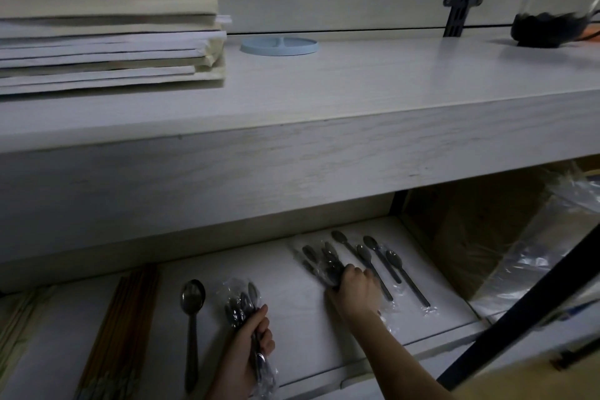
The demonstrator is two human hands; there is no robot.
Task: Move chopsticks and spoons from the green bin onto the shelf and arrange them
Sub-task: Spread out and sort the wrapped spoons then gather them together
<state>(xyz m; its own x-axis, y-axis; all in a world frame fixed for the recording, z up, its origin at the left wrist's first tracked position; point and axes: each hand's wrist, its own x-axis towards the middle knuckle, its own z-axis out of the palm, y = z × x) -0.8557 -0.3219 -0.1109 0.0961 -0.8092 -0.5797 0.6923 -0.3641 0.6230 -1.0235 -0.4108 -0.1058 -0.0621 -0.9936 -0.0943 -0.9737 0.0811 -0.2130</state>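
On the lower shelf (pixel 292 302), my left hand (pixel 250 344) grips a bundle of plastic-wrapped spoons (pixel 242 305), bowls pointing away from me. My right hand (pixel 355 289) holds a second cluster of wrapped spoons (pixel 321 261) against the shelf surface. Just right of that hand, several wrapped spoons (pixel 389 265) lie side by side in a slanted row. A single large bare spoon (pixel 192 328) lies to the left of my left hand. Further left lies a row of wooden chopsticks (pixel 123 328). The green bin is out of view.
A thick upper shelf board (pixel 292 146) overhangs the lower shelf. On it sit a stack of papers (pixel 107 39), a pale blue round lid (pixel 279 45) and a glass with dark contents (pixel 548 23). A cardboard box with plastic wrap (pixel 506 237) stands at the right; a dark bar (pixel 526 308) crosses in front.
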